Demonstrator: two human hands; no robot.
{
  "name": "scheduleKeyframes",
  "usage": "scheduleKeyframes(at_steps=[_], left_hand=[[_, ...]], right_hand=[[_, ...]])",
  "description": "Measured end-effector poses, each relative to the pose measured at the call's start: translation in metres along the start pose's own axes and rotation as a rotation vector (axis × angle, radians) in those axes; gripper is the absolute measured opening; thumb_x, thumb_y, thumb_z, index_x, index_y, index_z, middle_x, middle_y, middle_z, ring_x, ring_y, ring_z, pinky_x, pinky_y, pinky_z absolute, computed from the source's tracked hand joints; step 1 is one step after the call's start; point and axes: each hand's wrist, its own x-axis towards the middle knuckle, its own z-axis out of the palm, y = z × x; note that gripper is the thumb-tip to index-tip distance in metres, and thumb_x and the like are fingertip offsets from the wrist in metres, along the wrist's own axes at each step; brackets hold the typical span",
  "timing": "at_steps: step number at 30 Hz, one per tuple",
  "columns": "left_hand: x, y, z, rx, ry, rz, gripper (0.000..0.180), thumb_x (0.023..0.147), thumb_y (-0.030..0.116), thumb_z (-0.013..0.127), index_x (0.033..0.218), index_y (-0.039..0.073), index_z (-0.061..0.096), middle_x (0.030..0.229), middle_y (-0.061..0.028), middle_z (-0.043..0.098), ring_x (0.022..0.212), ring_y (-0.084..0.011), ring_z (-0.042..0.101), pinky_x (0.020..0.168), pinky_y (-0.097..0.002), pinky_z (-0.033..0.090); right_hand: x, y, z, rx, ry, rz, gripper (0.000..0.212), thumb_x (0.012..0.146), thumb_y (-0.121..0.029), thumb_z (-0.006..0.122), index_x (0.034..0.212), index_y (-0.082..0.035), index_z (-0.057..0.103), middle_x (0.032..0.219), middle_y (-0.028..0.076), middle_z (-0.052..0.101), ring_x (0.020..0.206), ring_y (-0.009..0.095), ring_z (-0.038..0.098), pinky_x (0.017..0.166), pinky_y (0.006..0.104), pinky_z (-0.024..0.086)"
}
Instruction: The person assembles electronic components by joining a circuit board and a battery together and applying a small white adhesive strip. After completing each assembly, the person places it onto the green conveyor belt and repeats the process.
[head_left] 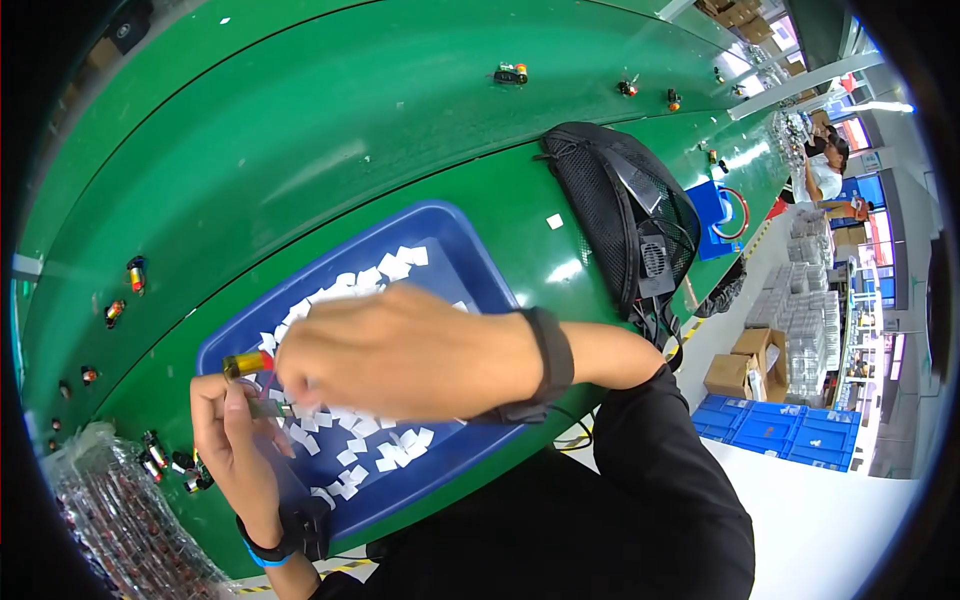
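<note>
My left hand (228, 425) is closed with thumb and fingers round a small electronic assembly. A yellow cylinder with a red end (246, 365) sticks up from it. Right up against that part is my right hand (385, 350), smeared by motion. Its fingers are curled in, and what they pinch, if anything, is hidden. Both hands are over the left side of a blue tray (440, 215), where many small white paper-like squares (400, 448) lie scattered. The right hand covers the middle of the tray.
Behind the tray, a green conveyor belt (330, 120) carries several similar small assemblies (511, 74). A black mesh bag (610, 210) rests right of the tray, beside a blue holder (712, 215). Clear plastic packs (130, 510) stand at left. A person (825, 170) is far right.
</note>
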Motion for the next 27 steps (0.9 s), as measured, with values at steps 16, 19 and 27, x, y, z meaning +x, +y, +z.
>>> scheduleKeyframes(at_steps=[16, 19, 27], left_hand=[[-0.007, 0.0, 0.009, 0.169, -0.191, 0.116, 0.001, 0.102, 0.003, 0.052, 0.101, 0.003, 0.051, 0.083, 0.0001, 0.052, 0.067, -0.0034, 0.046, 0.058, -0.0196, 0.035], [-0.008, 0.02, 0.007, 0.14, -0.233, -0.107, 0.004, 0.101, 0.0, 0.051, 0.101, 0.004, 0.052, 0.084, 0.0015, 0.052, 0.068, -0.0034, 0.045, 0.059, -0.0202, 0.035], [-0.001, 0.006, 0.004, 0.316, -0.363, 0.125, 0.01, 0.099, -0.001, 0.048, 0.107, 0.002, 0.053, 0.083, -0.0055, 0.058, 0.067, -0.0112, 0.051, 0.059, -0.026, 0.04]], right_hand=[[-0.002, 0.002, 0.006, -0.021, 0.006, 0.056, 0.024, 0.089, -0.027, 0.073, 0.101, -0.007, 0.063, 0.091, 0.005, 0.062, 0.088, 0.024, 0.062, 0.061, 0.0361, 0.05], [0.004, 0.004, 0.001, -0.051, -0.005, 0.013, 0.025, 0.087, -0.026, 0.075, 0.1, -0.007, 0.065, 0.09, 0.003, 0.06, 0.087, 0.023, 0.062, 0.061, 0.0351, 0.05], [0.003, 0.001, 0.001, 0.002, -0.02, -0.025, 0.026, 0.083, -0.02, 0.078, 0.103, -0.006, 0.069, 0.085, 0.006, 0.06, 0.079, 0.024, 0.06, 0.061, 0.0357, 0.048]])
